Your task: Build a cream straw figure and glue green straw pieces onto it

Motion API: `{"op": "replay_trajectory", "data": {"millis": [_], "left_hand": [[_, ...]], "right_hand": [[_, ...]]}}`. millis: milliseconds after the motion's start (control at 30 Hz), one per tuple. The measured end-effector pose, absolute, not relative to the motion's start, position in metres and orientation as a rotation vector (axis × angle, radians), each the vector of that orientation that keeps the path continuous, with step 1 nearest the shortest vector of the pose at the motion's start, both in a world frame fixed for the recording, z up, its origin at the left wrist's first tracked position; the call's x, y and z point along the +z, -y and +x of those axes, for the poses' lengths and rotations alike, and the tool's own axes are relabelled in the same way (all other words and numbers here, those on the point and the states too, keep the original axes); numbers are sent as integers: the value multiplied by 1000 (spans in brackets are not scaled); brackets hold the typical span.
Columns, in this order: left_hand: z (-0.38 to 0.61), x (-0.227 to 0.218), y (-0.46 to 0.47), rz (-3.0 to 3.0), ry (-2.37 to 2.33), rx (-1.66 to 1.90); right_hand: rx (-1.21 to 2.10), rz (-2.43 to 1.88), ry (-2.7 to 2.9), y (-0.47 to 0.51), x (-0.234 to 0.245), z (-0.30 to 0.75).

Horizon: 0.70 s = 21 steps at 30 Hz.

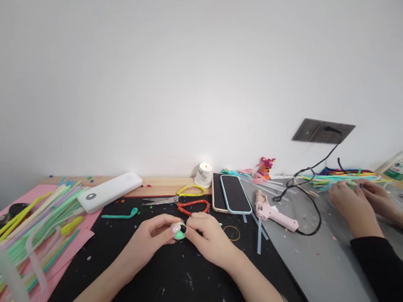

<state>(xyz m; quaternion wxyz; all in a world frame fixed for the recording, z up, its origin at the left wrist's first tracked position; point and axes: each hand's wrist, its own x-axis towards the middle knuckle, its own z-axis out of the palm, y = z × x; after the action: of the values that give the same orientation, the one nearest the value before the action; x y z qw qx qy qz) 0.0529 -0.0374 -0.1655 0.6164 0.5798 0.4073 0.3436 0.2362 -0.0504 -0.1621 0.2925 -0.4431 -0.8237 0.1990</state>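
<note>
My left hand [155,236] and my right hand [207,234] meet over the black mat [164,300], fingertips pinched together. Between them is a small mint-green piece [179,234], perhaps a coiled pipe cleaner; the fingers hide most of it. Just beyond my hands lie scissors [194,206] with red and yellow handles. A teal pipe cleaner [122,214] with a curled end rests to the left of the scissors. By my right hand is a thin rubber band [232,233].
Pipe cleaners [42,232] cover pink paper at left, beside a white power bank [110,192]. Two phones [236,194], a paper cup [204,175] and a pink glue gun [272,212] with a black cord stand ahead. At right, a co-worker's hands [355,203] hold something.
</note>
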Motion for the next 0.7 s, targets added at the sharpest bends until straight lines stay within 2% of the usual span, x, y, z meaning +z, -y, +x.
{"op": "replay_trajectory", "data": {"millis": [700], "left_hand": [[54, -158, 42, 1244, -965, 874]], "right_hand": [[499, -1196, 2195, 53, -161, 237]]}}
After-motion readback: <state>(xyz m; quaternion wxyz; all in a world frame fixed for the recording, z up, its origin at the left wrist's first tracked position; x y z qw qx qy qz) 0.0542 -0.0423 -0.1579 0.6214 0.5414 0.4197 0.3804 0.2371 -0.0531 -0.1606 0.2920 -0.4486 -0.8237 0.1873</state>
